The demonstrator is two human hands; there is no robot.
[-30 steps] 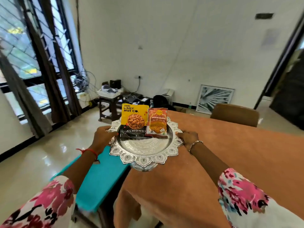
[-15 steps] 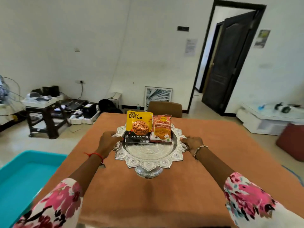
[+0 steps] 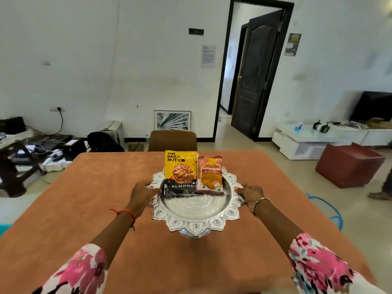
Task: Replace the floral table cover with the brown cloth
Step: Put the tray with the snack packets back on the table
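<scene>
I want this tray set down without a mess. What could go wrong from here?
The almond packet and the garlic snack packet lie loose on the far half of the silver tray; a tilt could slide them off. The left hand and right hand grip only the scalloped rim. The pedestal foot may rumple the brown cloth.

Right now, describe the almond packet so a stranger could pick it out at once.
Find the table under the brown cloth; near its middle, two hands hold an ornate silver pedestal tray. Two snack packets lean on it. The yellow-and-black almond packet is the left, taller one, beside the orange-red snack packet.
</scene>
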